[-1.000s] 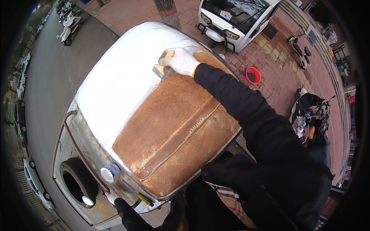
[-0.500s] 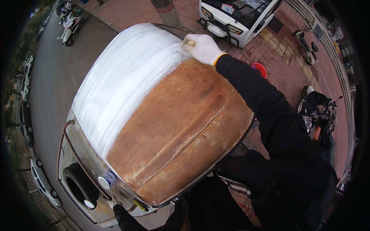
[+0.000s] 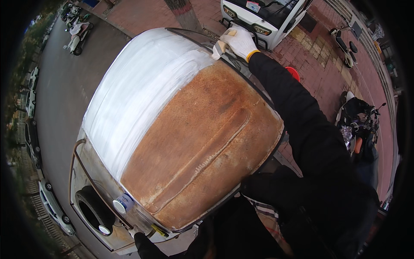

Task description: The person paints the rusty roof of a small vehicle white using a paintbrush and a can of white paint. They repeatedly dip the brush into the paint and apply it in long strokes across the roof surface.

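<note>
Over there the gloved right hand has a brush pinched in its grip, by the far edge of the rusty, half-white panel. The left hand, near the can, has a grip I can't make out.

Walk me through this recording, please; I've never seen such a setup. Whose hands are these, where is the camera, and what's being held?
There is no machine here: a person works with their own two hands. The picture comes from a wide fisheye camera worn on the head, looking down, so straight edges bend.

The right hand, in a white glove, holds what looks like a brush near the roof's far edge. That roof is partly rusty, partly covered by a white coat.

The left hand is by the lower end of a bent rail; its grip is too small to judge. Also at left are a can and a tire.
</note>
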{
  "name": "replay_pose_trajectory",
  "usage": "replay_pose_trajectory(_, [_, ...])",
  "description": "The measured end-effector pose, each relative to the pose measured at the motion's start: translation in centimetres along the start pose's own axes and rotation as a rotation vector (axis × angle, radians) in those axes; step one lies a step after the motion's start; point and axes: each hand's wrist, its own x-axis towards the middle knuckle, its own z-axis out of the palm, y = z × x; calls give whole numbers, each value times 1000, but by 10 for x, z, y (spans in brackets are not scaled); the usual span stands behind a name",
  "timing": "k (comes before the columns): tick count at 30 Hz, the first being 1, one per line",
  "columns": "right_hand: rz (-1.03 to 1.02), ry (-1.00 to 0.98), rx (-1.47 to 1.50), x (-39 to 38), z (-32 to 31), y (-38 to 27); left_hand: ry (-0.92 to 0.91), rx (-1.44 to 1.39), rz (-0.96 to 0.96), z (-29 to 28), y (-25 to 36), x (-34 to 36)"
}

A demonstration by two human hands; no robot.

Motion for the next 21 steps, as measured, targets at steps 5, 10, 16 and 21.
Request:
replay_pose_trajectory(5, [-228,-141,79,-17,8,-41,-11,-117,-2,0,-2,-5])
replay_pose_trajectory(10, [-334,-335,263,-39,30,-71,-15,-90,-77,-1,2,-8])
replay_pose_trajectory(16, [131,-334,277,3,2,-32,-31,-98,-50,-5,10,-10])
replay_pose_trajectory(21, [-100,-112,64,24,5,-21,24,-123,-44,-4,10,-16])
